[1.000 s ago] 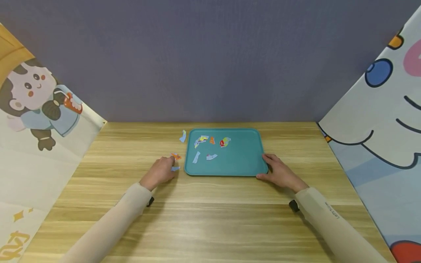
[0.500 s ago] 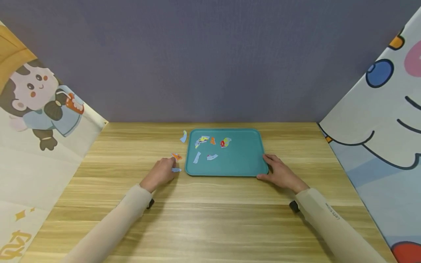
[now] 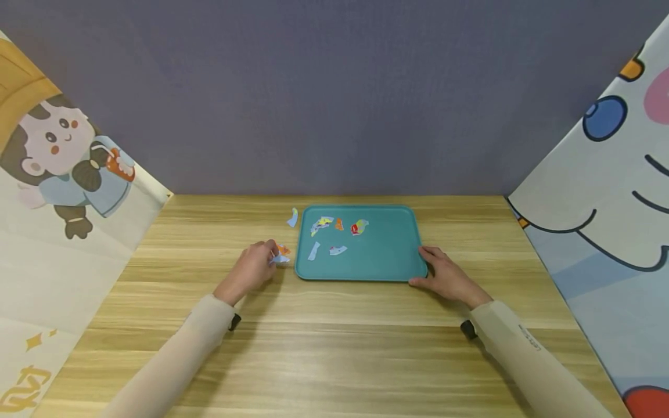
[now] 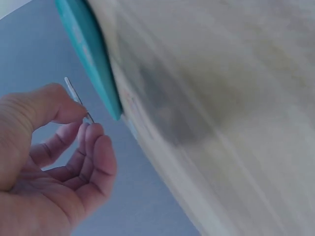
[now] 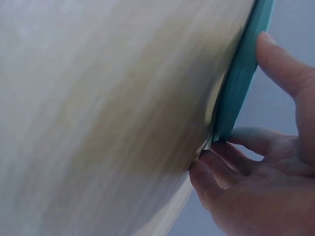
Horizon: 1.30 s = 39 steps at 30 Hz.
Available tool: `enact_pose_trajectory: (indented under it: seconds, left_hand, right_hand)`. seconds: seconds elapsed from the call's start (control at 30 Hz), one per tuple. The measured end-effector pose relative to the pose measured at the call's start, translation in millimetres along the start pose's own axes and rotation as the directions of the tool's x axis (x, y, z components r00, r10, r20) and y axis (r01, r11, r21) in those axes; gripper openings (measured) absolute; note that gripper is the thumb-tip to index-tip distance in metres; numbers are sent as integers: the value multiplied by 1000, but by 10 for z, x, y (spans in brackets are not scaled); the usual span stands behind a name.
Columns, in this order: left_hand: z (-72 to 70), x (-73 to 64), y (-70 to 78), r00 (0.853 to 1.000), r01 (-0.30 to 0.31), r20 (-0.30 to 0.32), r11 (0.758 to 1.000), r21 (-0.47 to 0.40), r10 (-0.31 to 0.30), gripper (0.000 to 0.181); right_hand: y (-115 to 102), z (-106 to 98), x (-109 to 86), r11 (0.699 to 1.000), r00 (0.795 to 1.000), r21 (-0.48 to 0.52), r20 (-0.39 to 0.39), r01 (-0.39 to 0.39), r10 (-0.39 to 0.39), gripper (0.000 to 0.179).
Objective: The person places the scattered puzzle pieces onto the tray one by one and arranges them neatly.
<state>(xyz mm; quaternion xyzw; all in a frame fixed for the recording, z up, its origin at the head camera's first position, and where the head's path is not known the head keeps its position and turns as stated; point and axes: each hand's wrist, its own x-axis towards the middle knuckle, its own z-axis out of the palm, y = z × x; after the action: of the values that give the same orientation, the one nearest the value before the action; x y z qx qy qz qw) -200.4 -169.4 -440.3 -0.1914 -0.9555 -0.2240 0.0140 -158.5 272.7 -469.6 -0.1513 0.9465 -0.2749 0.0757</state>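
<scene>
My left hand (image 3: 250, 270) is just left of the teal tray (image 3: 381, 255). Between thumb and fingertips it pinches a light-blue puzzle piece (image 3: 280, 259); in the left wrist view this thin piece (image 4: 74, 91) shows edge-on, above the table. An orange puzzle piece (image 3: 284, 249) lies close by, partly hidden behind that hand. My right hand (image 3: 448, 277) grips the tray's near right corner, thumb on the near edge and fingers along the right side. On the tray lie several flat printed pieces, among them a red and green one (image 3: 358, 227) and a small orange one (image 3: 339, 224).
Another light-blue piece (image 3: 292, 217) lies on the wooden table (image 3: 345, 342) beyond the tray's left side. A grey-blue partition (image 3: 334, 104) stands along the table's back edge, with printed panels on the left and right.
My left hand has picked up the light-blue piece from the table and moved slightly away and up with it. The right hand has stayed at the tray's corner.
</scene>
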Motion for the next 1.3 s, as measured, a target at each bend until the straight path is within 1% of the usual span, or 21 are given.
enact_pose_trajectory:
  seconds: [0.07, 0.17, 0.33, 0.5, 0.6, 0.7, 0.83, 0.97, 1.17, 1.3]
  left_hand:
    - [-25, 13, 19, 999, -38, -40, 999, 2, 38, 23]
    - [-65, 33, 61, 992, -90, -87, 996, -2, 89, 18]
    - [-127, 79, 165, 981, -138, -144, 990, -30, 132, 15]
    - [-148, 126, 279, 960, -208, -196, 978, -28, 199, 16]
    - [-146, 159, 341, 949, -241, -215, 970, -22, 231, 16]
    - [-137, 194, 393, 943, -264, -217, 964, -30, 252, 15]
    - [-123, 235, 452, 941, -286, -204, 957, -52, 270, 16]
    - [-107, 253, 491, 938, -303, -195, 951, -54, 288, 18]
    - [-73, 263, 517, 941, -308, -158, 950, -45, 298, 16]
    - [-60, 281, 546, 939, -315, -159, 948, -45, 305, 16]
  right_hand:
    - [-5, -1, -3, 1000, 1000, -2, 1, -1, 1, 90]
    - [-9, 0, -5, 1000, 1000, -5, 1, -1, 1, 90]
    - [0, 7, -2, 1000, 1000, -6, 3, -2, 2, 90]
    - [11, 20, -5, 1000, 1000, -3, 4, 1, -1, 90]
    - [13, 23, -4, 1000, 1000, -4, 3, -1, 1, 90]
    - [13, 19, -2, 1000, 1000, -5, 4, -3, 3, 90]
    - [3, 12, 7, 1000, 1000, -2, -1, -8, 8, 91]
    - [3, 17, 24, 1000, 1000, 4, -3, -11, 11, 91]
    - [14, 29, 27, 1000, 1000, 3, -5, -11, 11, 92]
    - [26, 20, 25, 1000, 1000, 1, -7, -8, 8, 92]
